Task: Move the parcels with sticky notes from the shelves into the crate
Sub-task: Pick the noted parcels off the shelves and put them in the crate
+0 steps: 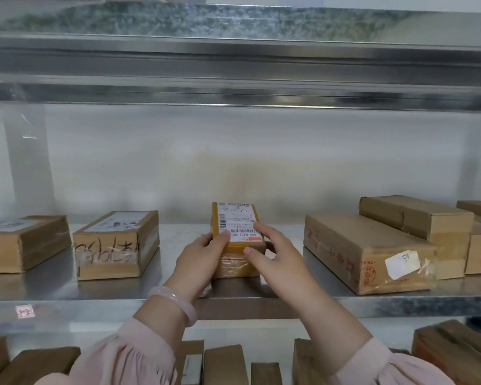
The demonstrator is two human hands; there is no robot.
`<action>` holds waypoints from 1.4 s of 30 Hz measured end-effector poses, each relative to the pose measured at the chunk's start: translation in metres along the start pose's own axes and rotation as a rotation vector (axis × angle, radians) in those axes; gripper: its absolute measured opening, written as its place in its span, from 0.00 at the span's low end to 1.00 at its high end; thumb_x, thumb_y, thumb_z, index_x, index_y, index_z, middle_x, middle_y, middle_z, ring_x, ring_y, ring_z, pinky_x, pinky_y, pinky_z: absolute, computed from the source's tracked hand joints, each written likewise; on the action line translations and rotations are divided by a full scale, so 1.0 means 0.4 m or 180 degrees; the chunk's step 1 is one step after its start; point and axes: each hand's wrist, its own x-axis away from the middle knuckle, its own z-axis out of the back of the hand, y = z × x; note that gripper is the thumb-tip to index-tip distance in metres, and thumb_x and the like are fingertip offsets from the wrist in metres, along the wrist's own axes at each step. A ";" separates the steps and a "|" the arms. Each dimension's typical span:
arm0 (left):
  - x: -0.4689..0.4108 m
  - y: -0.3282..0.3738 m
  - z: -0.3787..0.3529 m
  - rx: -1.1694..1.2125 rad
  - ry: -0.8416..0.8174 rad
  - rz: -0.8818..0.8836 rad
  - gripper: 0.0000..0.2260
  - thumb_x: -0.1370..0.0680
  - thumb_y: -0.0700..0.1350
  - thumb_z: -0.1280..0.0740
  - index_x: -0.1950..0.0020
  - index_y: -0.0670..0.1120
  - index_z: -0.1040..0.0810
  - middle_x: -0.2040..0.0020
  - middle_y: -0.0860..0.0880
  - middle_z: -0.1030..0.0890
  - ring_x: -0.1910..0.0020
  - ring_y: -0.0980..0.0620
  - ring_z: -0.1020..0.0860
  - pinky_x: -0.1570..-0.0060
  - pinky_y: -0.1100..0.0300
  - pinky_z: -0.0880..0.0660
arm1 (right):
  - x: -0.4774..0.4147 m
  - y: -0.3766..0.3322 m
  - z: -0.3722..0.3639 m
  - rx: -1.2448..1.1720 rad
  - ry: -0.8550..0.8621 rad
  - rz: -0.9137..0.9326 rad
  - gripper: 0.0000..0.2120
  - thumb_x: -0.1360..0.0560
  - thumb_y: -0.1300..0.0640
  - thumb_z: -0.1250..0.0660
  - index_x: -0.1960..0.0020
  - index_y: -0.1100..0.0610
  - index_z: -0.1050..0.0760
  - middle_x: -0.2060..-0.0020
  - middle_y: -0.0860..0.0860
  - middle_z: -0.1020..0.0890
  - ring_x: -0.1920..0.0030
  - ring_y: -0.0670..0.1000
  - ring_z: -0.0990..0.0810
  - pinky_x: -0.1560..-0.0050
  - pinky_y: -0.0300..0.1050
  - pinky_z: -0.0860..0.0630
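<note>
Parcel (236, 220) with a white label sits on the middle shelf (178, 290), near its front edge, midway along. Left grip (203, 254) holds its left side, thumb on the label. Right grip (275, 251) holds its right side, forefinger on top, thumb on the front face.

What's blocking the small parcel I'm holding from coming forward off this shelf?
Nothing visible. The left hand and right hand grip the small parcel, nothing lies between it and the shelf edge, and the scribbled box and large box sit apart on either side. The crate is out of view.
</note>
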 end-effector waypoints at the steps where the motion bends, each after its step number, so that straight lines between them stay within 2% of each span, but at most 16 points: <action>1: -0.007 -0.006 0.005 -0.0038 -0.0040 0.0036 0.17 0.22 0.60 0.39 0.38 0.55 0.20 0.46 0.54 0.16 0.48 0.55 0.19 0.43 0.57 0.24 | -0.002 -0.001 -0.003 -0.0014 -0.0035 -0.0009 0.25 0.27 0.49 0.31 0.31 0.40 0.32 0.35 0.41 0.27 0.35 0.41 0.29 0.32 0.48 0.30; 4: -0.027 -0.014 0.016 -0.0053 -0.0015 -0.0185 0.10 0.21 0.58 0.38 0.42 0.61 0.22 0.42 0.53 0.18 0.53 0.66 0.19 0.55 0.73 0.26 | 0.009 -0.011 -0.009 -0.0003 -0.0055 -0.0030 0.26 0.27 0.49 0.32 0.30 0.39 0.33 0.34 0.41 0.27 0.35 0.40 0.30 0.32 0.47 0.30; 5: -0.036 -0.015 0.020 -0.0227 0.0035 -0.0278 0.12 0.20 0.58 0.38 0.38 0.60 0.25 0.38 0.52 0.21 0.48 0.66 0.20 0.52 0.74 0.27 | 0.016 -0.016 -0.007 0.0022 -0.0026 -0.0031 0.26 0.26 0.49 0.32 0.30 0.39 0.33 0.33 0.40 0.28 0.34 0.38 0.30 0.33 0.47 0.29; 7: -0.057 -0.014 0.030 -0.0700 0.0054 -0.0373 0.22 0.20 0.59 0.40 0.27 0.54 0.32 0.30 0.48 0.27 0.34 0.54 0.27 0.40 0.61 0.30 | 0.033 -0.032 0.006 0.0148 0.0038 0.0034 0.25 0.25 0.48 0.33 0.30 0.37 0.34 0.32 0.38 0.30 0.33 0.37 0.32 0.32 0.47 0.30; 9: -0.073 -0.005 0.039 -0.0876 -0.0008 -0.0401 0.23 0.19 0.58 0.41 0.27 0.52 0.32 0.29 0.49 0.27 0.32 0.48 0.29 0.38 0.56 0.33 | 0.052 -0.053 0.040 0.0502 0.0126 0.0237 0.25 0.25 0.44 0.35 0.30 0.33 0.36 0.33 0.31 0.33 0.32 0.36 0.35 0.32 0.43 0.32; 11: -0.074 0.000 0.041 -0.0767 -0.0103 -0.0509 0.18 0.20 0.58 0.41 0.30 0.58 0.29 0.33 0.54 0.25 0.34 0.50 0.28 0.40 0.58 0.32 | 0.069 -0.078 0.095 0.1003 0.0339 0.0447 0.24 0.25 0.41 0.38 0.31 0.31 0.38 0.35 0.27 0.34 0.32 0.36 0.36 0.32 0.41 0.35; 14: -0.059 0.015 0.034 -0.0637 -0.0141 -0.0891 0.09 0.21 0.56 0.38 0.41 0.67 0.26 0.43 0.62 0.26 0.41 0.57 0.26 0.45 0.65 0.31 | 0.094 -0.103 0.192 0.1434 0.0953 0.0669 0.22 0.25 0.44 0.37 0.32 0.35 0.33 0.36 0.29 0.32 0.33 0.34 0.35 0.33 0.40 0.35; 16: -0.047 0.021 0.022 -0.0887 0.0034 -0.1155 0.18 0.21 0.55 0.36 0.31 0.59 0.29 0.33 0.55 0.28 0.33 0.53 0.31 0.34 0.57 0.34 | 0.103 -0.102 0.257 0.1557 0.1376 0.0660 0.20 0.23 0.50 0.35 0.32 0.40 0.30 0.36 0.31 0.32 0.33 0.35 0.36 0.32 0.44 0.34; 18: -0.025 0.038 0.004 -0.0965 0.0307 -0.1474 0.22 0.22 0.54 0.36 0.28 0.55 0.31 0.29 0.50 0.31 0.29 0.48 0.36 0.30 0.52 0.39 | 0.108 -0.087 0.318 0.1796 0.1659 0.0409 0.20 0.23 0.52 0.35 0.31 0.44 0.29 0.33 0.40 0.29 0.30 0.40 0.37 0.30 0.50 0.34; 23: 0.059 0.083 -0.100 -0.0798 0.0090 -0.2117 0.23 0.23 0.59 0.39 0.29 0.56 0.30 0.29 0.53 0.33 0.28 0.52 0.37 0.33 0.59 0.42 | 0.127 -0.025 0.411 0.1878 0.1769 -0.0585 0.26 0.22 0.47 0.36 0.26 0.50 0.36 0.29 0.51 0.31 0.30 0.52 0.34 0.29 0.54 0.36; 27: 0.088 0.086 -0.209 -0.0678 -0.0482 -0.1891 0.24 0.22 0.58 0.37 0.27 0.59 0.34 0.27 0.55 0.36 0.26 0.55 0.41 0.31 0.61 0.45 | 0.138 0.016 0.421 0.1957 0.1405 -0.0947 0.32 0.22 0.43 0.38 0.22 0.50 0.44 0.26 0.53 0.35 0.26 0.54 0.39 0.27 0.53 0.41; 31: 0.091 0.097 -0.298 -0.0454 -0.0828 -0.1561 0.24 0.21 0.59 0.38 0.26 0.62 0.37 0.28 0.57 0.37 0.30 0.62 0.41 0.35 0.63 0.44 | 0.136 0.022 0.461 0.2146 0.1441 -0.0907 0.28 0.22 0.42 0.41 0.24 0.49 0.39 0.27 0.53 0.33 0.27 0.55 0.40 0.27 0.54 0.42; 33: 0.092 0.112 -0.343 -0.0386 -0.0928 -0.1433 0.24 0.21 0.58 0.38 0.26 0.63 0.38 0.27 0.56 0.37 0.29 0.60 0.40 0.34 0.63 0.44 | 0.130 0.027 0.495 0.2370 0.1294 -0.0970 0.27 0.21 0.42 0.42 0.25 0.49 0.37 0.26 0.53 0.35 0.26 0.55 0.41 0.27 0.52 0.43; 35: 0.090 0.123 -0.392 -0.0378 -0.1003 -0.1329 0.25 0.21 0.58 0.37 0.25 0.61 0.39 0.26 0.54 0.37 0.27 0.56 0.40 0.33 0.63 0.45 | 0.128 0.036 0.518 0.2094 0.1085 -0.0986 0.25 0.20 0.44 0.41 0.25 0.50 0.36 0.27 0.53 0.34 0.28 0.54 0.37 0.31 0.49 0.39; 39: 0.077 0.131 -0.459 -0.0426 -0.0881 -0.1026 0.27 0.22 0.59 0.37 0.24 0.56 0.37 0.26 0.50 0.35 0.27 0.51 0.37 0.27 0.55 0.41 | 0.144 0.066 0.527 0.1810 0.0935 -0.0585 0.22 0.21 0.44 0.40 0.28 0.48 0.31 0.33 0.50 0.29 0.35 0.48 0.32 0.40 0.41 0.37; 42: 0.073 0.129 -0.478 -0.0432 -0.0416 -0.0809 0.23 0.24 0.61 0.36 0.30 0.56 0.30 0.30 0.50 0.30 0.32 0.49 0.31 0.30 0.49 0.33 | 0.147 0.081 0.537 0.1415 0.0955 -0.0361 0.19 0.21 0.44 0.39 0.31 0.46 0.29 0.37 0.46 0.27 0.38 0.45 0.31 0.43 0.39 0.36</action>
